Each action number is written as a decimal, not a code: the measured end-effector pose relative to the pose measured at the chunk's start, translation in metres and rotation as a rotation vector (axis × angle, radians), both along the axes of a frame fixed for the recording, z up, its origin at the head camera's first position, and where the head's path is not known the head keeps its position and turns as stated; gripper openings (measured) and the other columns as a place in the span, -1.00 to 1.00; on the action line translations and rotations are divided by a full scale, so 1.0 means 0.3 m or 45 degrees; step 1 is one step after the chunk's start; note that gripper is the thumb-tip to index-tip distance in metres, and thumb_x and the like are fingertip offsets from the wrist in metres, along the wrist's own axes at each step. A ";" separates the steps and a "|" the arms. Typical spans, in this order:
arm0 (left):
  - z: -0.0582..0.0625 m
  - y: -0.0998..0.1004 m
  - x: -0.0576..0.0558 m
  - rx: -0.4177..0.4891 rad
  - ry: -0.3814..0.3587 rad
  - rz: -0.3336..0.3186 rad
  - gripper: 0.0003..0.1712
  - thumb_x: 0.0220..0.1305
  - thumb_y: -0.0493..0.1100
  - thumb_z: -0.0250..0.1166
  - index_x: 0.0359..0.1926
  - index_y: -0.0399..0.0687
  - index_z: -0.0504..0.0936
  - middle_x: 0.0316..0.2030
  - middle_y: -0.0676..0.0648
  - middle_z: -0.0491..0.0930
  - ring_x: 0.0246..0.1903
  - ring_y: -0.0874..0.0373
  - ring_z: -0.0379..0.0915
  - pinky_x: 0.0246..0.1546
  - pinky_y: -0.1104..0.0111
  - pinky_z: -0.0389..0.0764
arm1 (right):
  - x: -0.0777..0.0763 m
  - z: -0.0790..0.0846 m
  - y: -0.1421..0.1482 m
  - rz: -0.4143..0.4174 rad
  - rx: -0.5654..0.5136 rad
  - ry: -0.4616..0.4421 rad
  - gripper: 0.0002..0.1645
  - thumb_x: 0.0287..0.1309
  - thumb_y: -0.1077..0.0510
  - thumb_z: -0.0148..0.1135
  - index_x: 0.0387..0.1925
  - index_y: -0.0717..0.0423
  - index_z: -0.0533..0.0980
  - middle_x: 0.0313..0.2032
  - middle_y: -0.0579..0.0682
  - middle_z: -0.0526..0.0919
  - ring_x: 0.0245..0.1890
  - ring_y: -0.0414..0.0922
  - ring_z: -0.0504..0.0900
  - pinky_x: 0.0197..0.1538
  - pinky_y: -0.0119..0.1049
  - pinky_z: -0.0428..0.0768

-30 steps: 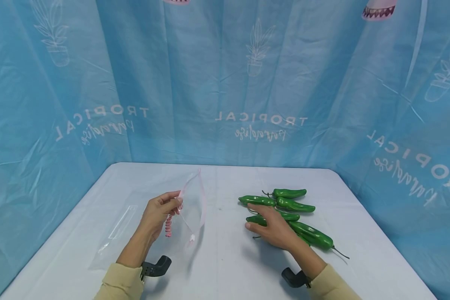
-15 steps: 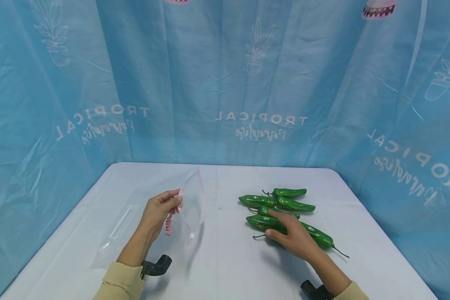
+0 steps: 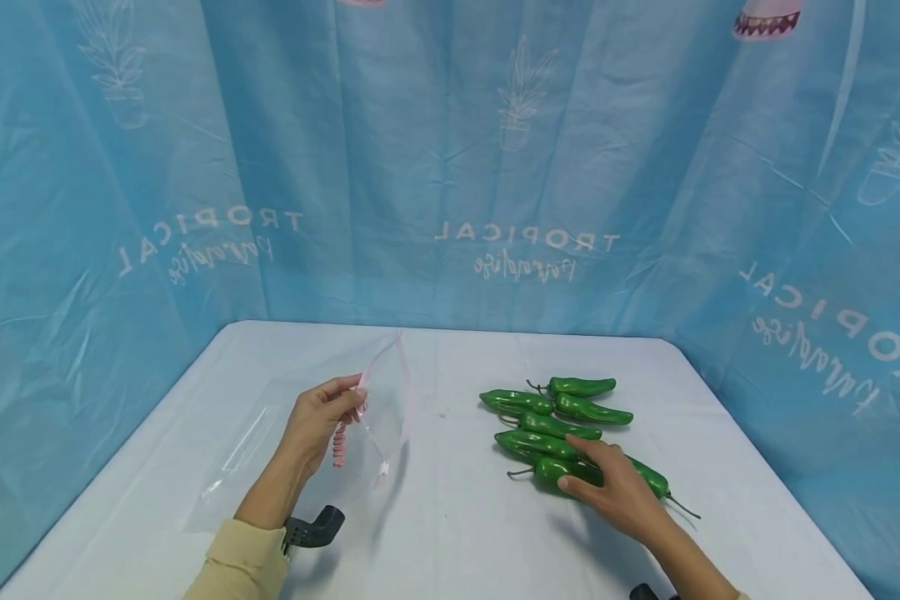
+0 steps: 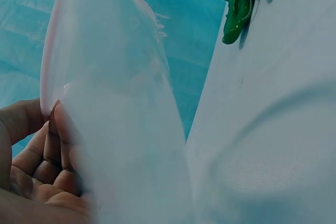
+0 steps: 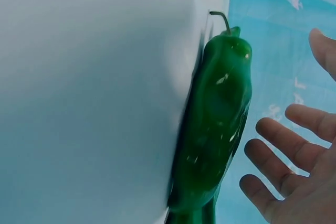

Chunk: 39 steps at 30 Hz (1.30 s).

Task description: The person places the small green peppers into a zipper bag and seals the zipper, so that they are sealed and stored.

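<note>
My left hand (image 3: 311, 425) pinches the pink-edged mouth of a clear zip bag (image 3: 390, 400) between thumb and fingers, and the mouth gapes to the right. In the left wrist view the thin bag (image 4: 121, 103) hides part of the fingers. Several long green chili peppers (image 3: 536, 446) lie grouped on the right half of the table. Over the nearest ones hovers my right hand (image 3: 618, 492), its fingers spread and partly covering them. The right wrist view has a glossy pepper (image 5: 215, 114) with a thin curved stem, apart from the fingers.
A white table (image 3: 450, 533) carries everything. The rest of the bag trails left across it, under and beyond the left forearm. A blue printed curtain (image 3: 450, 167) hangs behind and at both sides. Each wrist wears a black camera mount (image 3: 315, 527).
My right hand has drawn back toward the right and nearer to me, uncovering more of the peppers. The left hand and bag stay nearly still.
</note>
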<state>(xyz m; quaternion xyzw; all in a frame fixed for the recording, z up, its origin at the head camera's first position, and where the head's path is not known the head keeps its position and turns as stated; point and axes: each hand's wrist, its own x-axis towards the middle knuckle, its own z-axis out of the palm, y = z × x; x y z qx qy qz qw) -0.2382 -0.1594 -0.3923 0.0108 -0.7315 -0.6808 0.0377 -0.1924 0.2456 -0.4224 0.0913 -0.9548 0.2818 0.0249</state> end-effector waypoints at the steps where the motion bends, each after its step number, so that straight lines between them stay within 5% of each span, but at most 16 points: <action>1: 0.002 0.000 0.000 0.002 0.000 0.001 -0.57 0.27 -0.12 0.24 0.12 -0.21 0.52 -0.46 0.16 0.57 -0.41 0.26 0.43 -0.29 0.48 0.50 | 0.002 -0.001 0.006 -0.014 0.006 -0.007 -0.18 0.05 -0.17 0.31 0.32 0.00 0.31 0.28 0.19 0.39 0.33 0.29 0.23 0.32 0.30 0.06; 14: 0.016 0.008 0.000 0.022 -0.007 0.008 -0.58 0.28 -0.14 0.23 0.12 -0.21 0.52 -0.45 0.16 0.57 -0.41 0.26 0.43 -0.24 0.41 0.54 | 0.028 -0.027 0.074 -0.060 0.035 -0.007 -0.22 0.03 -0.15 0.32 0.26 0.05 0.38 0.22 0.19 0.45 0.25 0.26 0.35 0.19 0.21 0.32; 28: 0.021 0.009 0.003 0.062 0.009 -0.001 -0.57 0.27 -0.15 0.23 0.12 -0.25 0.51 -0.46 0.17 0.57 -0.42 0.28 0.43 -0.29 0.47 0.52 | 0.033 -0.034 0.109 -0.116 -0.002 -0.172 -0.18 -0.04 -0.20 0.36 0.22 0.09 0.41 0.21 0.18 0.47 0.28 0.24 0.33 0.22 0.19 0.32; 39: 0.020 0.012 0.005 0.065 0.023 0.013 -0.58 0.27 -0.15 0.23 0.11 -0.25 0.52 -0.48 0.17 0.58 -0.44 0.27 0.42 -0.33 0.50 0.51 | 0.045 -0.055 0.127 -0.135 -0.025 -0.149 -0.34 -0.05 -0.12 0.40 0.08 0.07 0.51 0.08 0.10 0.58 0.18 0.18 0.45 0.16 0.11 0.42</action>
